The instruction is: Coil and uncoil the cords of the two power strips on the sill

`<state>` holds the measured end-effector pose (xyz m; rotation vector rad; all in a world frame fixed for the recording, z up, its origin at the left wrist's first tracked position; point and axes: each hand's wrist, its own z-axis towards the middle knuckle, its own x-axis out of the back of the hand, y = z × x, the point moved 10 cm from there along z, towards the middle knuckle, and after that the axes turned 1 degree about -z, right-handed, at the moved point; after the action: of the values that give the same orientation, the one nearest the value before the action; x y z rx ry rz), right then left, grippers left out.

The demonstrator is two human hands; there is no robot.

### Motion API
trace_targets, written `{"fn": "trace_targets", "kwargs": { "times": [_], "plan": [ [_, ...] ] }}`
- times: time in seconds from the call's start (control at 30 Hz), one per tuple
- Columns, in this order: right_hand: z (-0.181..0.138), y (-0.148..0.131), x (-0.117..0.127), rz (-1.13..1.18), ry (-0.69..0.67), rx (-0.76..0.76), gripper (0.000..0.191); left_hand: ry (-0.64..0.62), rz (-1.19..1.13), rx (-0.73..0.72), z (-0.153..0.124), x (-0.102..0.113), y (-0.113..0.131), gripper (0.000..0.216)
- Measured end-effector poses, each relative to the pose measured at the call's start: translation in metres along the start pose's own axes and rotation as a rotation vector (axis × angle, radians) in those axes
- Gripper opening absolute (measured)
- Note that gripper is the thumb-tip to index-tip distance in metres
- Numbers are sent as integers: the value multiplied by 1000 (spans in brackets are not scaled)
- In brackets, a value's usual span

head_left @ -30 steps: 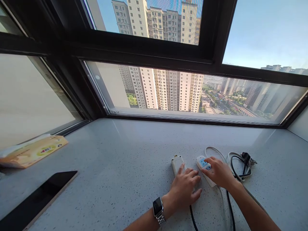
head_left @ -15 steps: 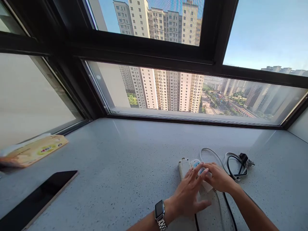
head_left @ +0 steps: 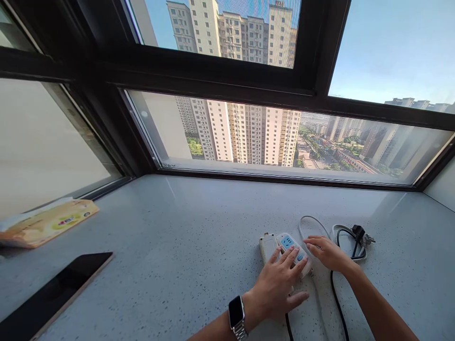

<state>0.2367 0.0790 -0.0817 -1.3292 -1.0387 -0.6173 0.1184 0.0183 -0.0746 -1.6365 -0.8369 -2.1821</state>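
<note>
Two white power strips lie side by side on a speckled grey window counter [head_left: 199, 246]. My left hand [head_left: 279, 284], with a watch on its wrist, rests flat with spread fingers over both the left strip [head_left: 266, 242] and the right strip with blue sockets [head_left: 289, 244]. My right hand [head_left: 329, 255] lies beside the blue-socket strip on its right, fingers stretched out and touching its edge. A white cable [head_left: 313, 222] and a black cable [head_left: 336, 293] run from the strips; a black plug [head_left: 360, 234] lies at the right.
A dark phone [head_left: 57, 293] lies at the near left edge. A yellow tissue pack [head_left: 48, 222] sits further left by the side window. A black-framed window [head_left: 220, 80] closes off the far side of the counter, with tall buildings outside.
The blue-socket strip has slid left up against the other strip. My left hand now covers both strips. My right hand has come off the strip's top and rests at its right side.
</note>
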Motion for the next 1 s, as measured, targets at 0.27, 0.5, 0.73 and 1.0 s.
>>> {"fn": "trace_targets", "kwargs": {
  "times": [0.27,0.5,0.73,1.0],
  "plan": [
    [4,106,27,-194,127,-208,52,89,140,241,-8,23,-87,62],
    [-15,165,56,-356,278,-404,49,140,197,529,-24,52,-164,55],
    [-33,147,65,-559,380,-387,47,108,236,727,-33,70,-209,57],
    [-61,130,100,-618,453,-358,45,111,264,810,-43,83,-242,59]
  ]
}}
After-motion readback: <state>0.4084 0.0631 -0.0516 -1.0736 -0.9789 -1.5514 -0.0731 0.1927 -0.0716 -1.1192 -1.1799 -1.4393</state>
